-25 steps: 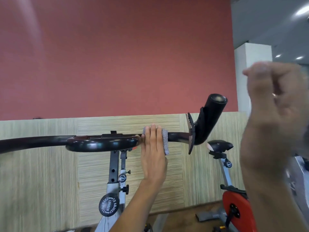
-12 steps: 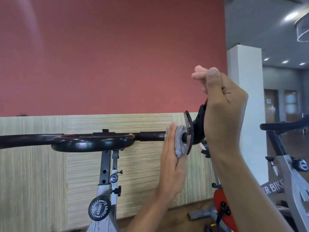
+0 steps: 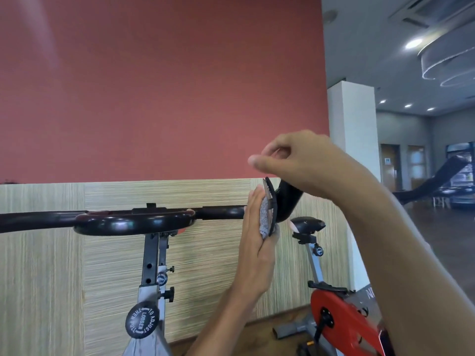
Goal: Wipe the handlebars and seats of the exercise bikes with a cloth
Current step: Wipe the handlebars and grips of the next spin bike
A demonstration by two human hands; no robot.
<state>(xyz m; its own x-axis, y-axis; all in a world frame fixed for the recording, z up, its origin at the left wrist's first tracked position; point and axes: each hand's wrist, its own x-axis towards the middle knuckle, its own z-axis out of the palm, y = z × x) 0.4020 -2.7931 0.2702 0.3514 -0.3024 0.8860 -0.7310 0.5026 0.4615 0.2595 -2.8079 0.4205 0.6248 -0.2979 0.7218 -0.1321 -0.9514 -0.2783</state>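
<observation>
L hand (image 3: 257, 242) is raised from below, fingers straight & upright. Its thumb hooks round the lower end of the grey cloth (image 3: 264, 214), pinching it. Cloth is sandwiched btwn the fingers & the black disc (image 3: 272, 199) at the right end of the handlebar (image 3: 133, 223), touching both.

Handlebar runs horiz. across the frame, w/ an oval loop in the middle and a straight bar on to the disc. Past the disc a black grip (image 3: 288, 206) angles up to the right, its top hidden behind the R hand (image 3: 303, 163).

R hand is above the disc, fingers curled in, one digit sticking out left (blurred), nothing seen in it. Can't tell if the wrist touches the grip.

Under the loop is a grey post (image 3: 150, 258) w/ a round black knob (image 3: 142, 321) marked "TO ADJUST LOOSEN".

Farther right stands a 2nd bike (image 3: 316, 268): black seat (image 3: 307, 223) just right of the grip, red flywheel (image 3: 341, 322) low down.

Behind are a striped wood panel (image 3: 46, 253) under a red wall (image 3: 154, 86), and a white pillar (image 3: 352, 150) on the right.
</observation>
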